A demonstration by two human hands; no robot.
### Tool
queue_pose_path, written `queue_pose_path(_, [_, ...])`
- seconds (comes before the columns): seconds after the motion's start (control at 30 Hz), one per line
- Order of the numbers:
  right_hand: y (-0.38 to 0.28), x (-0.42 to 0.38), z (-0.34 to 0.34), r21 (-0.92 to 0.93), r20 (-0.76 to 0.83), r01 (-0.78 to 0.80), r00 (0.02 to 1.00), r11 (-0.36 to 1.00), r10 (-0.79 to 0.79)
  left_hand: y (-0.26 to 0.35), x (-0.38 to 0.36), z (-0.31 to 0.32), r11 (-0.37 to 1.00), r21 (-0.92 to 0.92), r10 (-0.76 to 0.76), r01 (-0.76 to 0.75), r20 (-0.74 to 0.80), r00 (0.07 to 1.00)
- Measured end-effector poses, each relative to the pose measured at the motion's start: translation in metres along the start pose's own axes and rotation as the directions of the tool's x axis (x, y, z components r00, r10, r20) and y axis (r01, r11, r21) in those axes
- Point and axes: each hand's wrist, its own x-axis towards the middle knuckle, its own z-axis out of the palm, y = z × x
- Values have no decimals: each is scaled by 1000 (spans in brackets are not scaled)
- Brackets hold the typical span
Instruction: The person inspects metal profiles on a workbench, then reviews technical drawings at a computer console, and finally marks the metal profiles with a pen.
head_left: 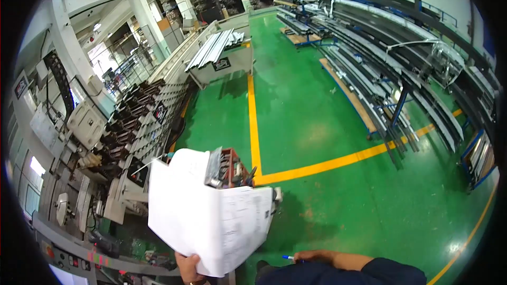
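Observation:
My left hand (189,266) grips a stack of paper sheets (193,206) by its lower edge, with the thumb on top. One white sheet curls up and stands over the others. Printed lines and drawings show on the page at the right, too small to read. Low in the view, close to my body, my right hand (310,256) is closed around a pen (288,257) with a blue end, which points left. Just beyond the papers sits a red bin (229,164) of tools and small parts, partly hidden by the sheets.
A long machine (137,121) runs along the left side. Metal profiles (214,47) lie on a table farther ahead. On the right, racks (364,74) hold long profiles whose ends jut out over the green floor. Yellow lines (253,126) mark the floor.

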Motion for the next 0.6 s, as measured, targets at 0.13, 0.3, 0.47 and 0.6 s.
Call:
queue_pose_path(0.13, [-13,-13,-68,-85,-34,-127,992,988,124,-65,66,99,986,-25,-160,168,189,969])
queue_pose_path(0.3, [-41,-56,-181,112,-235,-307,916,945,325,-135,150,198,927,-15,-351,374,316,882])
queue_pose_path(0.47, [-78,-94,-339,464,-532,-298,659,834,531,-233,279,293,888,51,-441,457,379,814])
queue_pose_path(0.6, [-110,-141,-465,690,-674,-57,313,722,669,-280,392,415,920,59,-363,387,503,785])
